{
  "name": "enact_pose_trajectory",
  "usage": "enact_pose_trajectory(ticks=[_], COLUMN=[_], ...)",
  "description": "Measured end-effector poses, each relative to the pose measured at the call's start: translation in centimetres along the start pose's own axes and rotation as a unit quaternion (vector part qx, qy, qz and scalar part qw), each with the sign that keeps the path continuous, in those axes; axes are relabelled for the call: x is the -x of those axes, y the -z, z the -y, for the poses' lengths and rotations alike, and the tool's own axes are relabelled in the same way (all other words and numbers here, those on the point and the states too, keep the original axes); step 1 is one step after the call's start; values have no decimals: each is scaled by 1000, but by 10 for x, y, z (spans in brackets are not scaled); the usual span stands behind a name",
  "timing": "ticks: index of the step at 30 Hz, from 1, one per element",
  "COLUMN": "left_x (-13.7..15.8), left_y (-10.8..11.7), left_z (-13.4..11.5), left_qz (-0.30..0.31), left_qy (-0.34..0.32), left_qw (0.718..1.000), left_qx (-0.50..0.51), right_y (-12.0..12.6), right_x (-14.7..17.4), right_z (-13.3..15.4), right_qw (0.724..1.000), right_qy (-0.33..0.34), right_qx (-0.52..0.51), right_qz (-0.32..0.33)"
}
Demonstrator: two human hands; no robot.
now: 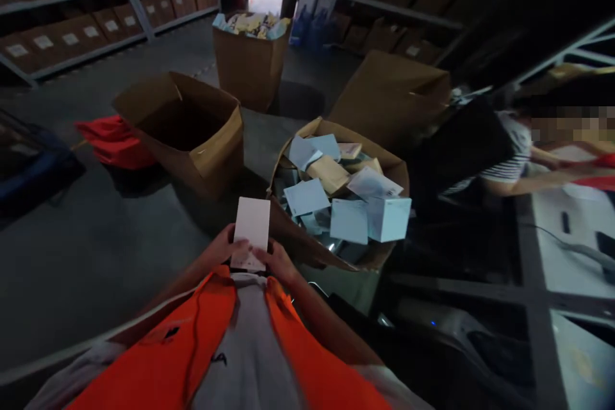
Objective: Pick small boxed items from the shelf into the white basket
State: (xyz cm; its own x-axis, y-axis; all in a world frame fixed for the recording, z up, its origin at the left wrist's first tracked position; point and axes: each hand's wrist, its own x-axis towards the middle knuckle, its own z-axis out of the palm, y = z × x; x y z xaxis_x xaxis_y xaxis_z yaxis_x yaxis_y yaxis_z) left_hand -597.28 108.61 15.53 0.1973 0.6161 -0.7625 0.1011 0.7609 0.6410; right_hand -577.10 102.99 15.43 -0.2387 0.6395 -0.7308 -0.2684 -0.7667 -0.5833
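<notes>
Our left hand (229,245) and right hand (276,261) close their fingers on the lower edges of a small white flat cardboard box (252,232), held before our chest. It seems light and stiff; the side edges give good grip. Beside it stands a brown carton of pale blue boxes (391,170).

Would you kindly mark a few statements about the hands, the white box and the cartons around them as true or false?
1. Both hands hold the white box. True: the left hand and right hand grip its lower end.
2. The carton of pale blue boxes is empty. False: it is heaped full.
3. The open carton to the left looks empty. True.
4. The white box lies on the floor. False: it is held up in front of the orange vest.
</notes>
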Motion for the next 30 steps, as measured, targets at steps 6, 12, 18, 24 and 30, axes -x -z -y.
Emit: enact_pose_trajectory(ticks=[6,12,18,24,30], left_x=[-74,-188,-290,-355,-330], left_y=[43,103,130,105,143], left_z=[-33,-93,-155,-162,-188], left_qz=[-16,43,70,57,0], left_qy=[-1,-13,-17,60,128], left_qw=[998,998,997,996,975], left_qx=[61,49,-31,26,183], right_y=[-3,-24,-38,-26,0], right_x=[-118,-226,-296,-325,-390], right_z=[39,90,156,175,203], right_qw=[995,996,971,952,949], right_qy=[15,1,8,56,88], right_qx=[96,78,174,287,283], right_qz=[-3,-49,-164,-93,105])
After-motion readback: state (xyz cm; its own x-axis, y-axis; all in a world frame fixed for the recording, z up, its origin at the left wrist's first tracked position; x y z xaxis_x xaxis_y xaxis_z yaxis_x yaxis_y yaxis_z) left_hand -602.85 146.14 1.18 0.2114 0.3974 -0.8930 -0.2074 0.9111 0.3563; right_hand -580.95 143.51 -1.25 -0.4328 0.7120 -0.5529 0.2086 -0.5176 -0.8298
